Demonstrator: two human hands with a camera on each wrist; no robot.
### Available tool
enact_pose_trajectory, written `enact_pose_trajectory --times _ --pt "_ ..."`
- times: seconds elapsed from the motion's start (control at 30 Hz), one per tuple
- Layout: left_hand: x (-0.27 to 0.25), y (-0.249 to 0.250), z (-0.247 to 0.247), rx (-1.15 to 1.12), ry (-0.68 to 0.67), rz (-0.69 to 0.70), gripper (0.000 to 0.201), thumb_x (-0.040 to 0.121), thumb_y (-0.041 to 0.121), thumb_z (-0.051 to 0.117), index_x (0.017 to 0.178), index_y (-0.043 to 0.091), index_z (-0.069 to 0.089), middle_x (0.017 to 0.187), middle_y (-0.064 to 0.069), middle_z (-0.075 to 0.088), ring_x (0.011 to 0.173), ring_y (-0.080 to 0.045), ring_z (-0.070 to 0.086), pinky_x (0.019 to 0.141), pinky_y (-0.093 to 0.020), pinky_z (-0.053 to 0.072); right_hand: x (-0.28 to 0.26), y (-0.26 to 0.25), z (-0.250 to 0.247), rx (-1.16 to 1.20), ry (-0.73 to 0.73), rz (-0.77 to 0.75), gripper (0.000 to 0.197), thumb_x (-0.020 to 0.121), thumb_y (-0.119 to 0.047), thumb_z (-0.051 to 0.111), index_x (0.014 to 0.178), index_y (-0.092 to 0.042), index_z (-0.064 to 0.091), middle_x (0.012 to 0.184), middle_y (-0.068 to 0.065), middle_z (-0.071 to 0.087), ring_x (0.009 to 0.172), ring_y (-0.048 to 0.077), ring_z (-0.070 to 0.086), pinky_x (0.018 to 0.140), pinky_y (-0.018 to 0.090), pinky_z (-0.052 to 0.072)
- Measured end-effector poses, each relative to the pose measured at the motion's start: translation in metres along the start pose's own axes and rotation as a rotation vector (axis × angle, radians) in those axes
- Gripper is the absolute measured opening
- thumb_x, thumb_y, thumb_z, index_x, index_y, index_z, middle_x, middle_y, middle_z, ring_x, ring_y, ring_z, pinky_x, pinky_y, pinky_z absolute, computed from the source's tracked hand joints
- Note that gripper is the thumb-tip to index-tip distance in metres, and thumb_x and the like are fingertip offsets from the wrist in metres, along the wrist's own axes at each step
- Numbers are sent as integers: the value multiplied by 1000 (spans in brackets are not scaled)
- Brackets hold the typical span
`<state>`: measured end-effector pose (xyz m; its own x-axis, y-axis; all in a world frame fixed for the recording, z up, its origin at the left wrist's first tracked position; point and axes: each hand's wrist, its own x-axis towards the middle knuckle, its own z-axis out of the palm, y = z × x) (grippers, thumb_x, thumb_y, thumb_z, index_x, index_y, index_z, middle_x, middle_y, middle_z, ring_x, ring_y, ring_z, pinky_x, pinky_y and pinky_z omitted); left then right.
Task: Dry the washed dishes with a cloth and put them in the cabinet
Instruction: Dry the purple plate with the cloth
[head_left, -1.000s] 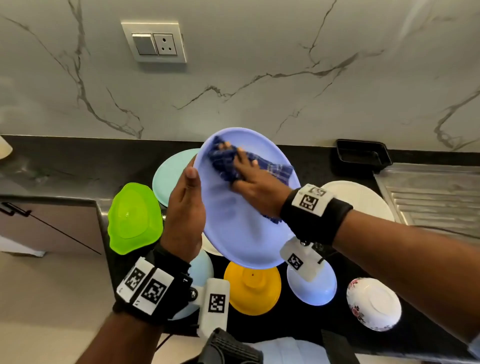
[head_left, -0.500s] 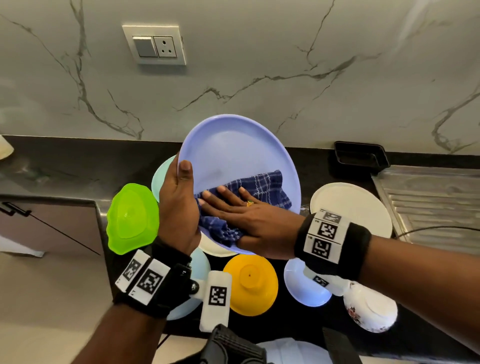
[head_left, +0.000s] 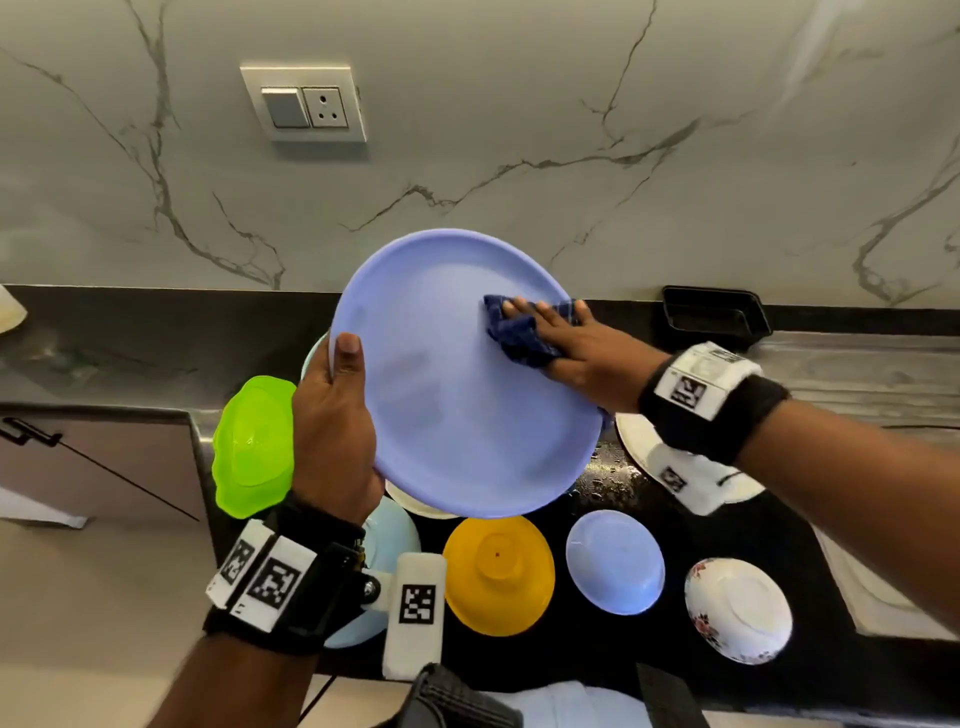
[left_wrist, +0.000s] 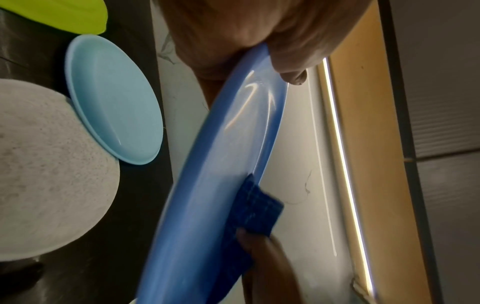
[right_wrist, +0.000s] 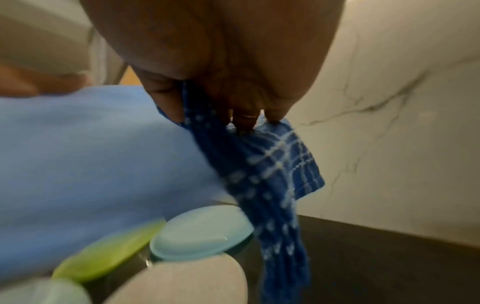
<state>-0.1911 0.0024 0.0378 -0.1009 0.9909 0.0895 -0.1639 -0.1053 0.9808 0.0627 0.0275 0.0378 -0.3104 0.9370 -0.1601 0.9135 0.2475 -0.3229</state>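
— Where is the lavender plate (head_left: 457, 395) found?

— It is held tilted above the table (head_left: 130, 338), in front of the marbled wall (head_left: 519, 130). Its left rim is gripped by the left hand (head_left: 332, 426), thumb laid on the upper face. A dark blue checked cloth (head_left: 517, 330) is pressed against the plate's upper right part by the right hand (head_left: 576, 353); the fingers are laid fairly straight over it, and in the right wrist view a fold is seen caught between fingers and palm while the loose end hangs below the rim.

— And what is seen on the surface beneath?

— A black, glossy table is shown, with water drops by the plate's lower right edge. A lime green bowl (head_left: 254, 447) is set upside down at the left, a pale blue plate (left_wrist: 114, 98) lies behind the held plate, and a speckled white plate (left_wrist: 46, 168) lies partly under it. Nearer the person, a yellow bowl (head_left: 498, 574) is turned upside down, a small lavender dish (head_left: 615, 561) is placed to its right, and a flowered white bowl (head_left: 737, 608) is set upside down further right. Another white plate (head_left: 644, 447) is partly hidden by the right wrist.

— And the room?

— A switch and socket plate (head_left: 304, 104) is mounted on the wall. A black tray (head_left: 714, 317) is placed at the back of the table, beside a ribbed steel draining board (head_left: 857, 374). A brown cabinet front (head_left: 98, 462) is seen lower left.
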Motion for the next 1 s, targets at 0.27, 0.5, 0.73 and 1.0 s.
enact_pose_trajectory --times 0.27,0.5,0.73,1.0 --pt "8 -1 1 -24 -38 61 54 102 47 47 139 7 56 132 -12 66 123 -30 64 107 -54 48 -1 -81 40 43 29 -367 76 100 -13 45 153 -34 -6 163 -11 -13 150 16 -20 121 48 -11" --pt "4 -6 3 -73 -13 57 71 94 65 49 138 10 58 133 -13 66 125 -33 62 109 -56 45 -11 -90 45 -137 -42 -365 72 103 -28 32 152 -40 -19 156 -22 -27 148 12 -25 123 48 -8" --pt "5 -10 5 154 -32 162 39 105 25 52 141 10 56 135 -5 65 127 -19 60 109 -48 47 48 -80 -4 241 115 -21 70 104 -26 36 157 -31 -10 164 -14 -14 153 17 -8 120 57 -1" --pt "4 -2 3 130 100 221 60 93 48 55 144 17 55 137 -2 64 126 -18 61 106 -49 50 37 -45 37 409 119 464 69 102 -29 33 158 -10 -1 167 5 -2 153 25 -8 120 52 -5"
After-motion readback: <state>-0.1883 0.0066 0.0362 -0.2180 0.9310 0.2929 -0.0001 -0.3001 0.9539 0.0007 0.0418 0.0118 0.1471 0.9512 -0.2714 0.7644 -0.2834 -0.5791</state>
